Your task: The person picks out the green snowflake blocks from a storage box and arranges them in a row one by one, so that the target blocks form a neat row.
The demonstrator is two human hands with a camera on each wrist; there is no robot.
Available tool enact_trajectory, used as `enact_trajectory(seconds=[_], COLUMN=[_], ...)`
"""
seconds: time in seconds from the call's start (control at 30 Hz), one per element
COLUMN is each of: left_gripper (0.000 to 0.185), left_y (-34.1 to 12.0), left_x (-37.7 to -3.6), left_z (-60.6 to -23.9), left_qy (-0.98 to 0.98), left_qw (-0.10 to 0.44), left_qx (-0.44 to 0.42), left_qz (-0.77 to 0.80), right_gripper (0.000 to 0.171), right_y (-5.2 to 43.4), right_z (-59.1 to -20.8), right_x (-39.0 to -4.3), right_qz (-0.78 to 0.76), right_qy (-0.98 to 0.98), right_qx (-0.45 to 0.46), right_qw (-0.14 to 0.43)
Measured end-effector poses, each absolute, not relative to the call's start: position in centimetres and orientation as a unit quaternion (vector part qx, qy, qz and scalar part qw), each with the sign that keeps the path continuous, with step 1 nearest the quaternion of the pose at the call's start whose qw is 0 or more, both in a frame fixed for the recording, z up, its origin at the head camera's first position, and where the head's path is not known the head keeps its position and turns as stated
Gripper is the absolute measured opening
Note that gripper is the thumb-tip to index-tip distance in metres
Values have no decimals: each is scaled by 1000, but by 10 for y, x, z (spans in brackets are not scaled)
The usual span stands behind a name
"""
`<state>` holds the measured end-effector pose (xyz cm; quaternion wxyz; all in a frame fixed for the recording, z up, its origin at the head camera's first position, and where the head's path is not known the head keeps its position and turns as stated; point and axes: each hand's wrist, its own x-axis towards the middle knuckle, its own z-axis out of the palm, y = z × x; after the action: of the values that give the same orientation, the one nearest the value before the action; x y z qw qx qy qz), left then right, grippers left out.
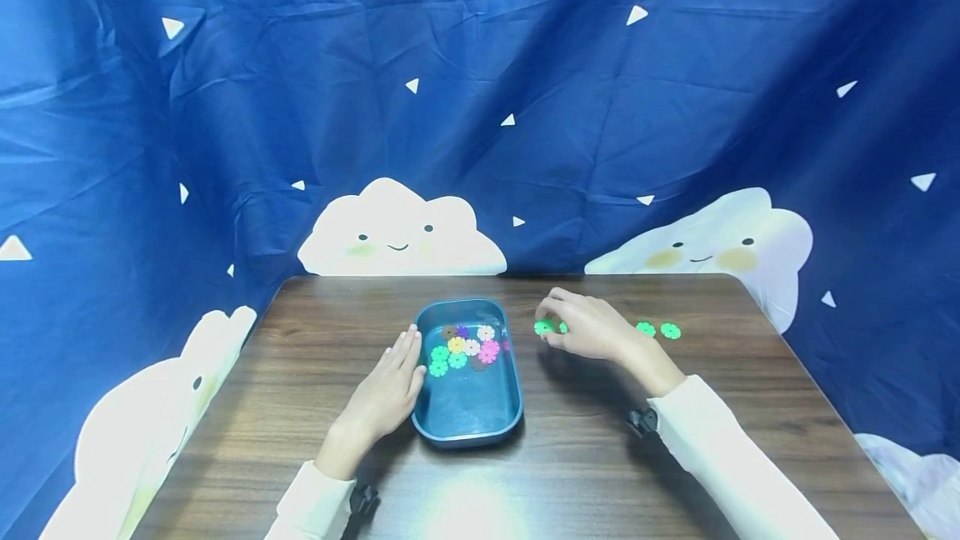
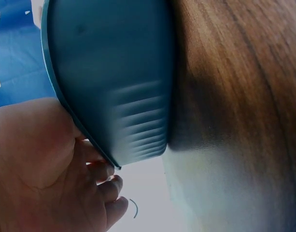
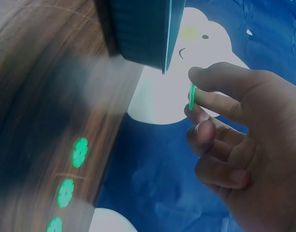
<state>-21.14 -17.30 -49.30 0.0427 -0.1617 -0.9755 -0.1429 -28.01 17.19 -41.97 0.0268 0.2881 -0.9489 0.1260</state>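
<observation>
Left hand [image 1: 386, 390] flat against blue tray [image 1: 471, 419] of coloured discs, fingers straight, right hand [image 1: 592, 330] pinching green disc [image 1: 543, 327], wooden table [image 1: 300, 357].

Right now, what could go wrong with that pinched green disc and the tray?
1. The right hand pinches the green disc only at its edge, above the table; it could slip and roll.
2. The left hand merely rests flat against the blue tray; a knock might shift it.
3. The loose green discs lie near the sleeve, which could sweep them away.
</observation>
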Motion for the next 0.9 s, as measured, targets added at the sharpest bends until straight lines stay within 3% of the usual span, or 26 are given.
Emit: enact_trajectory(seconds=[0.9], left_gripper=[58], left_y=[-174], left_x=[-210], left_z=[-496], left_qy=[-974], left_qw=[50], left_qx=[-160], left_qz=[-154], right_gripper=[23], right_y=[218], right_z=[-460], right_x=[-262], right_qz=[146], right_qy=[-952], right_qx=[268], right_qw=[18])
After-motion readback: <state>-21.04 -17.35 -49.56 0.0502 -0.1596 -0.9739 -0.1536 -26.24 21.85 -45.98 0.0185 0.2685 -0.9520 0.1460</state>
